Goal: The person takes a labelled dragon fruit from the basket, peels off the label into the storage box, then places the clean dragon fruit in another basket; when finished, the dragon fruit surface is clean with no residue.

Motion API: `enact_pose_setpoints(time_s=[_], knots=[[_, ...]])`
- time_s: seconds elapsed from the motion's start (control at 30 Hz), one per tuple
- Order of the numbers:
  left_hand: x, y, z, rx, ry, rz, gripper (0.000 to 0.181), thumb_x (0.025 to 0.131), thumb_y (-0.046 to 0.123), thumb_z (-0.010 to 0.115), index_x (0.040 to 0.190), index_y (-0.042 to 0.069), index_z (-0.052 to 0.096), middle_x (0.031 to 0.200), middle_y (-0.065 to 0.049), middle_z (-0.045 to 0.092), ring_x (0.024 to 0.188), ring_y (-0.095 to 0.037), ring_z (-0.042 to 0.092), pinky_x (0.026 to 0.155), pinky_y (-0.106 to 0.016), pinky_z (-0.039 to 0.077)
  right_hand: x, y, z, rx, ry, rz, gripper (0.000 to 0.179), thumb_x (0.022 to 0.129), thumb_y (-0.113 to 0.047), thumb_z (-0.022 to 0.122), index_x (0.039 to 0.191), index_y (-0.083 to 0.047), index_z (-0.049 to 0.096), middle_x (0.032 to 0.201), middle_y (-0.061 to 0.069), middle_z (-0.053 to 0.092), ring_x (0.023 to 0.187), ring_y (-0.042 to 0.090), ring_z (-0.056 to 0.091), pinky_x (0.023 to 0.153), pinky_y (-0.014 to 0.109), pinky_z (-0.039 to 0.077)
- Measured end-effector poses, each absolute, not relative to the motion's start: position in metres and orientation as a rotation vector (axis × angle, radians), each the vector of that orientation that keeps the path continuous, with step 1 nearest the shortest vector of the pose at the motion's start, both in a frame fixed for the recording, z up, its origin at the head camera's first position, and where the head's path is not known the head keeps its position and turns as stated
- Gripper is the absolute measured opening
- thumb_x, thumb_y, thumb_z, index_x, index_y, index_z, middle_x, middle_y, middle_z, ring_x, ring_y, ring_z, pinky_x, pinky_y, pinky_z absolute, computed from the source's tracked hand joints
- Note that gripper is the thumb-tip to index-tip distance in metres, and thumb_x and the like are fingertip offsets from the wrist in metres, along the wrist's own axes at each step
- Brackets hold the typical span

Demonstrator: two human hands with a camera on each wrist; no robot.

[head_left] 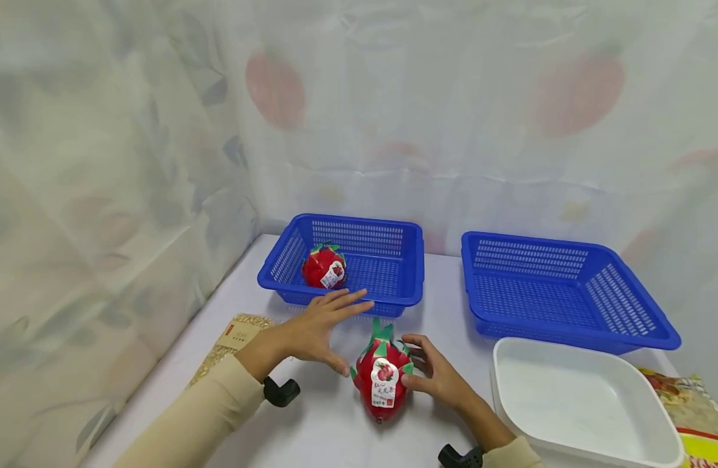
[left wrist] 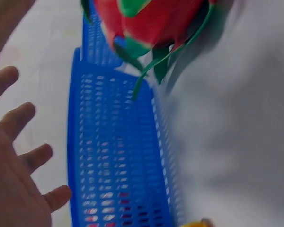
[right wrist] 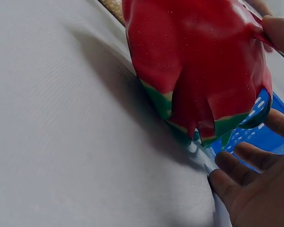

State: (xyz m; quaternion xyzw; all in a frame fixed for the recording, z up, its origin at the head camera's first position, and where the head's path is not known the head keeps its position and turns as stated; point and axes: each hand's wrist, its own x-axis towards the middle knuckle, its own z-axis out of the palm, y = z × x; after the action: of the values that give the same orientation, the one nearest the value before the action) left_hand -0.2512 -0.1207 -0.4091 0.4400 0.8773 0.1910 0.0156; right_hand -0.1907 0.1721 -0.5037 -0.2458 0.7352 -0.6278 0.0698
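Note:
A red toy-like dragon fruit point(head_left: 382, 377) with green leaf tips and a white label is in front of me, between my two hands. My left hand point(head_left: 314, 328) is at its left with fingers spread toward the basket; the left wrist view shows these fingers point(left wrist: 19, 120) apart from the fruit. On the right side, my right hand point(head_left: 437, 377) has its thumb touching a scale of the fruit, while its other fingers point(right wrist: 236, 165) stand loosely bent beside the leafy end. A second dragon fruit point(head_left: 323, 265) lies in the left blue basket point(head_left: 382, 302).
Another blue basket point(head_left: 546, 331) stands at the back right, with a white tub point(head_left: 587, 403) in front of it. A packet of grain point(head_left: 236, 338) lies left behind my left wrist. A colourful food bag point(head_left: 698, 416) is at the far right. Curtains hang behind and left.

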Motion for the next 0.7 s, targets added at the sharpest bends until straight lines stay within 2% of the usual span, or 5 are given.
enact_pose_setpoints(time_s=[0.1, 0.27, 0.43, 0.6, 0.7], knots=[[-0.251, -0.113, -0.413, 1.347, 2.677, 0.501, 0.114, 0.06, 0.064, 0.082, 0.154, 0.038, 0.022, 0.16, 0.009, 0.009, 0.144, -0.029, 0.006, 0.106, -0.064, 0.013, -0.191, 0.173, -0.504, -0.723, 2.212, -1.894, 0.069, 0.086, -0.018, 0.07, 0.14, 0.005, 0.034, 0.142, 0.021, 0.039, 0.128, 0.039, 0.041, 0.105, 0.05, 0.033], [-0.249, -0.102, -0.415, 1.369, 2.642, 0.442, 0.113, 0.061, 0.065, 0.081, 0.154, 0.036, 0.023, 0.16, 0.009, 0.009, 0.145, -0.03, 0.002, 0.108, -0.061, 0.01, -0.19, 0.173, -0.506, -0.702, 2.206, -1.896, 0.069, 0.086, -0.018, 0.07, 0.14, 0.006, 0.034, 0.141, 0.023, 0.039, 0.127, 0.036, 0.043, 0.105, 0.041, 0.035], [-0.246, -0.093, -0.419, 1.398, 2.626, 0.391, 0.112, 0.062, 0.067, 0.077, 0.154, 0.032, 0.024, 0.16, 0.009, 0.009, 0.145, -0.031, -0.002, 0.107, -0.064, 0.009, -0.19, 0.173, -0.507, -0.697, 2.201, -1.899, 0.067, 0.086, -0.018, 0.07, 0.14, 0.005, 0.036, 0.14, 0.022, 0.041, 0.126, 0.036, 0.044, 0.103, 0.035, 0.037], [-0.245, -0.09, -0.425, 1.401, 2.637, 0.374, 0.111, 0.063, 0.068, 0.076, 0.154, 0.033, 0.023, 0.16, 0.008, 0.011, 0.145, -0.03, -0.007, 0.108, -0.064, 0.007, -0.192, 0.175, -0.508, -0.807, 2.247, -1.857, 0.058, 0.09, -0.013, 0.065, 0.141, 0.001, 0.041, 0.141, 0.02, 0.042, 0.125, 0.038, 0.045, 0.102, 0.042, 0.038], [-0.244, -0.089, -0.428, 1.407, 2.644, 0.371, 0.111, 0.062, 0.071, 0.073, 0.154, 0.035, 0.022, 0.16, 0.008, 0.012, 0.144, -0.029, -0.009, 0.108, -0.062, 0.005, -0.193, 0.177, -0.509, -0.893, 2.281, -1.826, 0.054, 0.093, -0.007, 0.06, 0.143, 0.001, 0.043, 0.142, 0.022, 0.041, 0.127, 0.041, 0.042, 0.1, 0.047, 0.04]])
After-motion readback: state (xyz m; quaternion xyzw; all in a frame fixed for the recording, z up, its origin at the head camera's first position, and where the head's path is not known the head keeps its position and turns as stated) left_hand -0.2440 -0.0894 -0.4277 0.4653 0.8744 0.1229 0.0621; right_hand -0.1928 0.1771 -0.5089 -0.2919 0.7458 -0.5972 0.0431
